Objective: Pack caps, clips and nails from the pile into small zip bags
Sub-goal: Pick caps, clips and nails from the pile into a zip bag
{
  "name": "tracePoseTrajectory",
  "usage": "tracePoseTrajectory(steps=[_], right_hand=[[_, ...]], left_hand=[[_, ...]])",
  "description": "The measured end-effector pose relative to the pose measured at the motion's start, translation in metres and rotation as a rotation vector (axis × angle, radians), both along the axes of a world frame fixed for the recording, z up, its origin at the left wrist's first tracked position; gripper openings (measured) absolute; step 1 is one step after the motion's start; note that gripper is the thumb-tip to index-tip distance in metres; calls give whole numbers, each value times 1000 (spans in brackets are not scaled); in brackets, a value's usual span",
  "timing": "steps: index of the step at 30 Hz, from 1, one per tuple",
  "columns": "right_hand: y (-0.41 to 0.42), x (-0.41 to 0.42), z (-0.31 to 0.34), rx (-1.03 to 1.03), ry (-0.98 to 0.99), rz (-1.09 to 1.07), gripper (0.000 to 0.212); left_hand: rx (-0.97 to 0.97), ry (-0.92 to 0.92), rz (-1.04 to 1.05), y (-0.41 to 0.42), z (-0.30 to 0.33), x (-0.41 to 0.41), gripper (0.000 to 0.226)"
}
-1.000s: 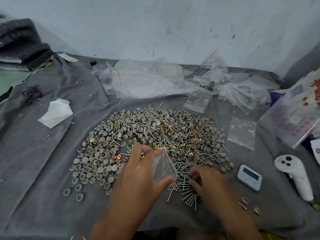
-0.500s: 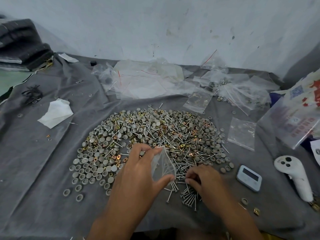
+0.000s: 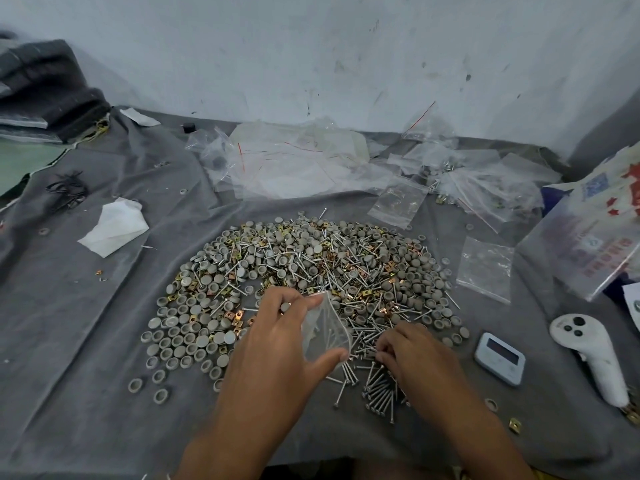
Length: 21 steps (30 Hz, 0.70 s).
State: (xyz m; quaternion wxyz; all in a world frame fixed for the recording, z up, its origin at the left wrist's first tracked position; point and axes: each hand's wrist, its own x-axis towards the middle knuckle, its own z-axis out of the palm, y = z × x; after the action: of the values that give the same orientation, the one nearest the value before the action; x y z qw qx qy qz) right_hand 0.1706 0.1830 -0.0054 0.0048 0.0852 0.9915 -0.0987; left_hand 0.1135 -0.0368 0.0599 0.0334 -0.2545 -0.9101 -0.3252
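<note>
The left hand [image 3: 277, 344] pinches a small clear plastic zip bag [image 3: 323, 332] between thumb and fingers, holding it upright with its mouth bowed open toward the right, just above the near edge of the pile; a few thin nails already seem to lie inside it. The right hand [image 3: 412, 355] rests knuckles-up on a loose bunch of slim silver steel nails [image 3: 379, 393] on the grey felt cloth [image 3: 69, 341], fingers curled down into them; whether it has one pinched I cannot tell. Behind both hands spreads the wide mixed pile [image 3: 311, 268] of round grey plastic caps [image 3: 194, 341], small square brass-coloured metal clips [image 3: 235, 322] and more nails

The bag is feather-light, limp and slick, so it likely collapses unless held at the zip rim, where the stiffer strip keeps the mouth open. The nails are stiff, thin and pointed; they probably roll and could prick the film, so they are best taken by the shank and fed in head first. The caps look light and easy to scoop, the clips small and fiddly

A white pocket timer [image 3: 498, 358] and a white handheld controller [image 3: 588, 355] lie to the right, a crumpled white tissue [image 3: 114, 226] to the left, and a heap of spare clear bags [image 3: 298, 161] by the wall
</note>
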Motion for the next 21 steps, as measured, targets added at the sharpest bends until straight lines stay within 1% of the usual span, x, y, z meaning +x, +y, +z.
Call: tracePoseTrajectory(steps=[2,5,6,9,10,13,16,21], right_hand=[[2,1,-2,-28,2,-2,16],[-1,1,10,-130,58,-15,8],[-3,1,18,-188,99,-5,8],[-16,4,50,-452,233,65,15],[-21,5,61,-476,259,105,15],[-36,4,83,-387,294,218,12],[-45,-1,91,-304,353,269,12],[-47,-3,90,-348,428,275,4]], left_hand=[[-2,-1,-3,0,-1,0,72],[-6,-8,-8,0,-3,2,72],[-7,-10,-9,1,-3,2,72],[-16,-14,-17,5,-5,3,72],[-16,-19,-23,6,-5,4,72],[-12,-25,-44,9,-4,4,72],[-11,-23,-53,8,-4,2,72],[1,-43,-47,8,-4,2,73]])
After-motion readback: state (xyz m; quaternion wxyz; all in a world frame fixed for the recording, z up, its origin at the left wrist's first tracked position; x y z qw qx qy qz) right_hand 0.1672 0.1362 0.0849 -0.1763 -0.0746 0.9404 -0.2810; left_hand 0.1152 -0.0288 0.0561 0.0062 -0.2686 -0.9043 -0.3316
